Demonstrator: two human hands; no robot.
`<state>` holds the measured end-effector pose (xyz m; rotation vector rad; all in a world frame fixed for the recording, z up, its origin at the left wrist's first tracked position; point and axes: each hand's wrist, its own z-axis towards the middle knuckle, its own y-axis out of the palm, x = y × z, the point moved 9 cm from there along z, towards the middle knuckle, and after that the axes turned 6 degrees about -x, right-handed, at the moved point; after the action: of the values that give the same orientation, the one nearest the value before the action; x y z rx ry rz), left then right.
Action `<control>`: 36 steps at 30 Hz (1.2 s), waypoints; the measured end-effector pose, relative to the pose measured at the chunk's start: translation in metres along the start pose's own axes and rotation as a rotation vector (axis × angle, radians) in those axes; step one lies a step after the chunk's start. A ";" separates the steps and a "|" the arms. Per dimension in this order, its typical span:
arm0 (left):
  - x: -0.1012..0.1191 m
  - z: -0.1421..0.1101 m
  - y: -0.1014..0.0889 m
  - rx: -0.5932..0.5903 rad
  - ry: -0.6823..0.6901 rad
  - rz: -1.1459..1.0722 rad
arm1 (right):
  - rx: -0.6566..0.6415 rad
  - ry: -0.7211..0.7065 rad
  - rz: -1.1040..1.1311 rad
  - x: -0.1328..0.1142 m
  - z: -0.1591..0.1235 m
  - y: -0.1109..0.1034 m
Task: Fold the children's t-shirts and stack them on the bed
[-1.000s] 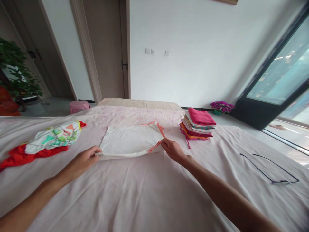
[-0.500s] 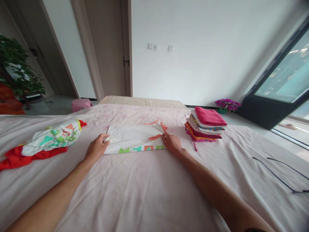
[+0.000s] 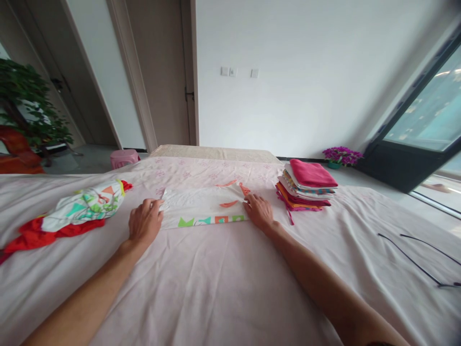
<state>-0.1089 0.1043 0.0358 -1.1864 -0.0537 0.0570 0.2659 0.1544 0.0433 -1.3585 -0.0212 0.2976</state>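
A white shirt (image 3: pixel 201 202) with orange trim lies folded into a flat strip on the bed sheet. Green, teal and orange print shows along its near edge. At its left end is my left hand (image 3: pixel 146 220), palm down, with bent fingers closed on the cloth edge. My right hand (image 3: pixel 260 210) has its fingers closed at the opposite end, beside the orange trim. Both thumbs are mostly hidden. Right of that hand stands a stack of folded clothes (image 3: pixel 306 186), a pink piece on top. A crumpled white-and-red printed garment (image 3: pixel 77 210) lies to the left.
The pale, wrinkled bed sheet (image 3: pixel 223 283) spreads under everything. Dark-framed glasses (image 3: pixel 414 259) rest at the right. Beyond the bed are a pink stool (image 3: pixel 124 157), purple flowers (image 3: pixel 342 155), a leafy plant (image 3: pixel 29 105) and a door (image 3: pixel 158 72).
My left hand has turned more palm down and shifted slightly at the shirt's left end. The right hand's fingers have moved a little along its edge. The shirt stays nearly in place.
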 end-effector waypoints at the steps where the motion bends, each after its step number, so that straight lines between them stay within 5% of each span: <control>1: 0.006 -0.003 -0.007 0.049 0.089 -0.005 | 0.026 -0.069 -0.005 -0.004 -0.006 -0.007; 5: 0.034 -0.025 -0.015 0.000 0.503 -0.121 | -0.052 -0.368 -0.028 -0.023 -0.035 -0.013; 8: 0.044 -0.041 -0.012 -0.067 0.646 -0.123 | -0.148 -0.482 -0.098 -0.029 -0.047 -0.003; 16: 0.033 -0.032 -0.017 -0.059 0.513 -0.039 | -0.136 -0.444 -0.239 -0.031 -0.033 0.000; 24: 0.014 -0.075 -0.039 -0.257 0.425 -0.081 | -0.227 -0.568 0.000 -0.050 -0.095 -0.031; 28: 0.037 -0.076 -0.036 -0.328 0.406 -0.290 | -0.193 -0.562 0.185 -0.076 -0.096 -0.045; 33: 0.091 -0.057 -0.008 -0.303 0.506 -0.334 | -0.221 -0.613 0.120 -0.119 -0.084 -0.007; 36: 0.095 -0.047 0.015 -0.252 0.513 -0.253 | -0.260 -0.608 0.071 -0.119 -0.077 0.022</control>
<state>-0.0112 0.0728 0.0055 -1.4055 0.2473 -0.4880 0.1616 0.0577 0.0243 -1.4813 -0.5344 0.7808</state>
